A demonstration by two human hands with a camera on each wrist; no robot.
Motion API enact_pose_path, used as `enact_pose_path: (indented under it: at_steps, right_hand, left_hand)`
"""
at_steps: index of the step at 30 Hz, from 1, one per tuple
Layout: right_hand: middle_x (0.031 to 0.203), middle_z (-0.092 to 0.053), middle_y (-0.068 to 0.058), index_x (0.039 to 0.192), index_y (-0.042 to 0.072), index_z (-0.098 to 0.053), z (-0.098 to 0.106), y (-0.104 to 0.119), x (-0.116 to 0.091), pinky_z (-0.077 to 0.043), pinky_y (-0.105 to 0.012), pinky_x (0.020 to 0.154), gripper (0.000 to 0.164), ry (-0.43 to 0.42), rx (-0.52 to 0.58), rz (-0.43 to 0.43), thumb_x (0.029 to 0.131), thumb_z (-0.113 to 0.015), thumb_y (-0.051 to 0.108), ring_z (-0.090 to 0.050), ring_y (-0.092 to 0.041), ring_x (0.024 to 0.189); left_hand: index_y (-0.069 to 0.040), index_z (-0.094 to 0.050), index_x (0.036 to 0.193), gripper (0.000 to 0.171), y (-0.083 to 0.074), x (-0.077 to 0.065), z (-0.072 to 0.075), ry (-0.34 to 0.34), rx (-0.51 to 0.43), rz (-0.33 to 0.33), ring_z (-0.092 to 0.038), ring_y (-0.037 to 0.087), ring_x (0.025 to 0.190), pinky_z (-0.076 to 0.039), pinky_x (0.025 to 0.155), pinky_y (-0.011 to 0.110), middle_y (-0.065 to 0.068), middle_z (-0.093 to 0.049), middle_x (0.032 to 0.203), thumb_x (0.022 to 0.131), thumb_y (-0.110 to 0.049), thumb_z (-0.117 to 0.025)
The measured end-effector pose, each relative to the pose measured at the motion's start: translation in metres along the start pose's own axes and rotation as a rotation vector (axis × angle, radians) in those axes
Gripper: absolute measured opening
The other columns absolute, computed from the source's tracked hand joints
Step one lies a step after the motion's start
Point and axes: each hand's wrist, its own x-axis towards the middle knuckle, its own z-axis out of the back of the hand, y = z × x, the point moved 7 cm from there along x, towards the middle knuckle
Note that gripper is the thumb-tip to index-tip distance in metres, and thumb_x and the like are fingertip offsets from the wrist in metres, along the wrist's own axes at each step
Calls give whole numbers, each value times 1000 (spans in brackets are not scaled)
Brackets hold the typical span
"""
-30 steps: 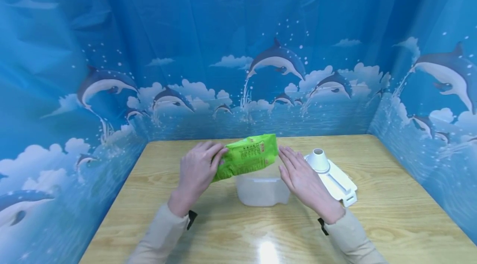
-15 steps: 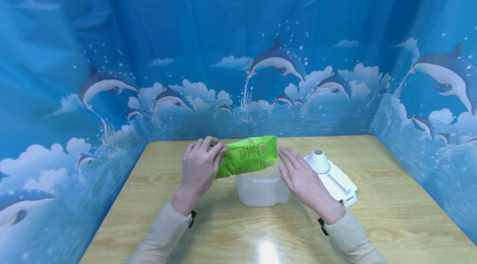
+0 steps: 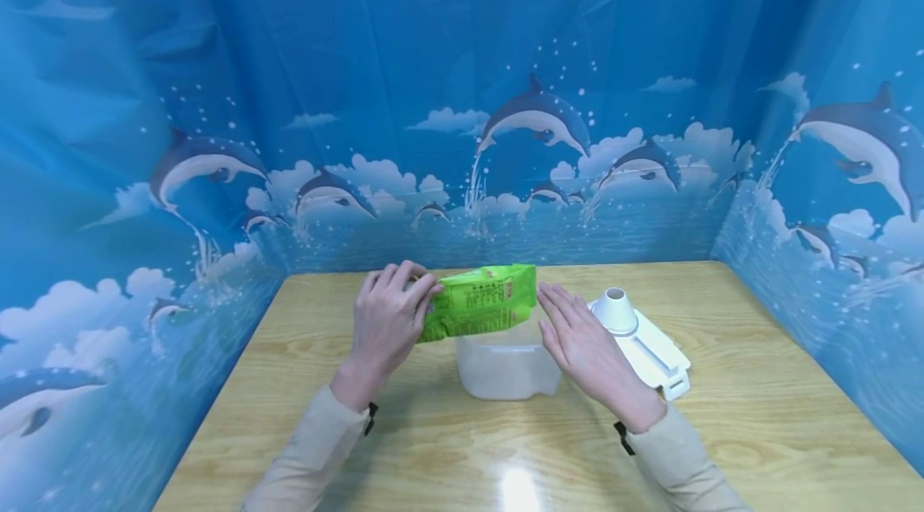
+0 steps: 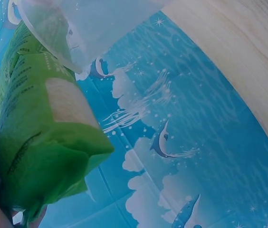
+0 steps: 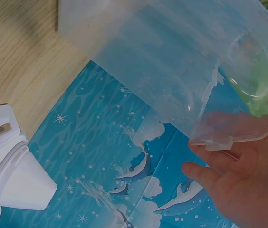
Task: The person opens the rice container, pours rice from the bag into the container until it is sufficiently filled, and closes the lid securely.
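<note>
A green printed plastic bag [image 3: 476,299] lies nearly level over a translucent plastic container [image 3: 508,371], its right end above the container's mouth. My left hand [image 3: 390,315] grips the bag's left end. In the left wrist view, the bag [image 4: 53,123] has a window showing pale contents, too blurred to name. My right hand [image 3: 585,347] is at the container's right side with straight fingers. In the right wrist view, its fingers [image 5: 215,159] are at the rim of the container [image 5: 153,52], and the thumb is apart. Whether anything flows from the bag is hidden.
To the right of the container, a white lid [image 3: 657,359] with a cone-shaped spout [image 3: 616,311] lies on the wooden table [image 3: 447,456]. A blue dolphin-print curtain [image 3: 462,135] stands along the table's back and sides.
My left hand has shifted slightly up and to the right, lifting the bag's left end a little so it lies flatter. The right hand and container look unchanged.
</note>
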Motion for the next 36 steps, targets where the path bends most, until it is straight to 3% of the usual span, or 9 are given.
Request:
enact_pose_path:
  at_steps: [36]
  right_hand:
    - [157,-41,-19,150,-4,-42,0,0,1,-29,-53,120,52,-7,-1,12,108,-41,27,-36,-36,146]
  left_hand:
    - [-18,-76,95,21,-4,8,4,31,48,-50,-63,23,85,-53,79,42,2,-68,94,100,-34,-63]
